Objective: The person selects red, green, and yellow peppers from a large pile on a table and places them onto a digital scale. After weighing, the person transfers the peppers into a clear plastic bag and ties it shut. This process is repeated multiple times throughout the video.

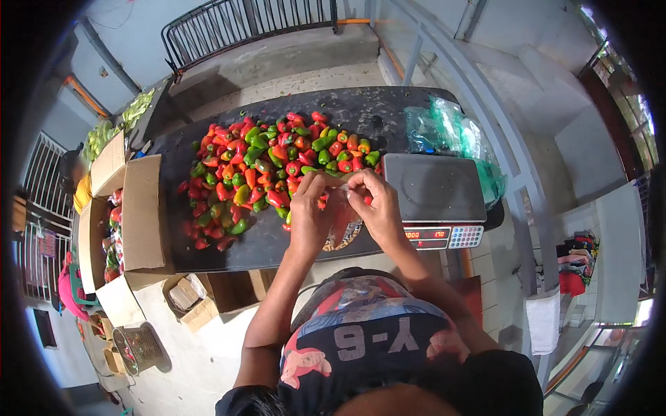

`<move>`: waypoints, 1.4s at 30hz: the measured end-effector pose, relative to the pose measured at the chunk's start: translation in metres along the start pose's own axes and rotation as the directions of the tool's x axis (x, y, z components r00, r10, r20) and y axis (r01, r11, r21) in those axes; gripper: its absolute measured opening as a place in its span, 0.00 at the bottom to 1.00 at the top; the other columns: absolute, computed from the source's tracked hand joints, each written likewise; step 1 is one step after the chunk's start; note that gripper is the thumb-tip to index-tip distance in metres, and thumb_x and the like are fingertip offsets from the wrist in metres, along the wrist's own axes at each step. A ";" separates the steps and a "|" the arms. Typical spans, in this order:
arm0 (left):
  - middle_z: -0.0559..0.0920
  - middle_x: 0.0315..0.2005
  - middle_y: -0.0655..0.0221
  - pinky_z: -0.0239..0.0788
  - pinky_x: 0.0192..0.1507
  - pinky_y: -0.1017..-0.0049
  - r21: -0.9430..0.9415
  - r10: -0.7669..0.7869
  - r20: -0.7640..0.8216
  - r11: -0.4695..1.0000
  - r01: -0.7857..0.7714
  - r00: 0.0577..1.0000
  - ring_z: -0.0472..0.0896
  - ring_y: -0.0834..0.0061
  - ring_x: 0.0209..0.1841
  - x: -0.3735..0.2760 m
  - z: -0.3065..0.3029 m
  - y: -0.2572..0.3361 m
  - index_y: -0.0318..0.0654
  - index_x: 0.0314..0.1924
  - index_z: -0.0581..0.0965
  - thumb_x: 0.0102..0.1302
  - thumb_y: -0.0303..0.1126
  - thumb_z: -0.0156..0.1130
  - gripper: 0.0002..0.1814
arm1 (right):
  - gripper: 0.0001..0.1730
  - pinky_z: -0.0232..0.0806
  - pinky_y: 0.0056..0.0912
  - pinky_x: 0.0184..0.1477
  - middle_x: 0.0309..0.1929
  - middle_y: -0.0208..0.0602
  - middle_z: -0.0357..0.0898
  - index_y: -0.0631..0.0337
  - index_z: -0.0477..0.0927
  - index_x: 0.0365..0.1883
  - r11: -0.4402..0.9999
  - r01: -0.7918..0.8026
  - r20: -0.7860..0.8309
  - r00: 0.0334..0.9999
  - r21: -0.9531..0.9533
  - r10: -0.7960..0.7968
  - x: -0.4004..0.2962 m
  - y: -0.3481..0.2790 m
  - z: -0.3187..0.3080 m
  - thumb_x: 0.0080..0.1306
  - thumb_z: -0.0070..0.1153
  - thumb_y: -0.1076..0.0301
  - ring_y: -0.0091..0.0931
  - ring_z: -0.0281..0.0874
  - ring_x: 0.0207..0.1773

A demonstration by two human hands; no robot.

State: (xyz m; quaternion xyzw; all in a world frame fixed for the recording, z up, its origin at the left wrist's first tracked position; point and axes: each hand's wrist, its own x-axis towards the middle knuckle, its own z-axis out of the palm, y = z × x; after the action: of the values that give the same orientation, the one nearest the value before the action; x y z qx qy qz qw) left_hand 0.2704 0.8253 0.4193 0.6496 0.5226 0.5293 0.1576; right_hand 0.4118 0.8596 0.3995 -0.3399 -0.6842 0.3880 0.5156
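My left hand (310,210) and my right hand (379,205) are raised close together over the table's front edge. Between them hangs a thin clear plastic bag (341,216), its upper edge pinched in the fingertips of both. Some red shows at the bag, but I cannot tell whether it is inside or behind. Beyond my hands spreads a heap of red, green and orange bell peppers (255,156) on the black table (364,101). Just right of my right hand stands a digital scale (436,187) with a lit display and a bare platform.
Clear and green plastic bags (447,127) lie behind the scale. On the left, an open cardboard box (143,213) holds bagged peppers (114,234). Below the table edge are another cardboard box (237,291) and a wicker-like bin (138,349). A person in pink (67,288) is far left.
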 end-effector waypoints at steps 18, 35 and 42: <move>0.76 0.27 0.59 0.70 0.34 0.67 0.013 -0.169 -0.102 0.985 0.171 0.980 0.78 0.64 0.30 0.011 0.035 -0.008 0.29 0.33 0.75 0.57 0.20 0.62 0.05 | 0.18 0.56 0.12 0.22 0.36 0.30 0.76 0.57 0.68 0.45 0.764 -0.297 0.055 0.944 0.573 0.326 0.018 0.019 -0.009 0.60 0.57 0.81 0.10 0.62 0.21; 0.77 0.31 0.62 0.67 0.39 0.64 0.117 0.031 -0.061 0.993 -0.023 0.998 0.77 0.59 0.35 0.000 0.034 -0.006 0.37 0.39 0.77 0.49 0.19 0.64 0.14 | 0.13 0.48 0.13 0.15 0.26 0.22 0.73 0.54 0.71 0.37 0.589 -0.398 0.090 0.872 0.703 0.482 0.007 0.042 -0.017 0.60 0.63 0.75 0.10 0.58 0.14; 0.78 0.30 0.62 0.70 0.36 0.69 0.051 -0.001 -0.006 0.999 0.002 1.000 0.79 0.63 0.32 -0.012 0.050 -0.006 0.34 0.37 0.78 0.55 0.18 0.64 0.09 | 0.09 0.52 0.15 0.16 0.28 0.24 0.74 0.59 0.75 0.41 0.551 -0.377 0.077 0.868 0.745 0.490 -0.019 0.042 -0.030 0.63 0.60 0.76 0.11 0.61 0.16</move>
State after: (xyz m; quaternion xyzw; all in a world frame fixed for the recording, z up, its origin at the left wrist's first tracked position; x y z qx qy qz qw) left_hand 0.3114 0.8352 0.3886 0.6515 0.5368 0.5175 0.1399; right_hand 0.4478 0.8678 0.3591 -0.2857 -0.3235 0.7209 0.5422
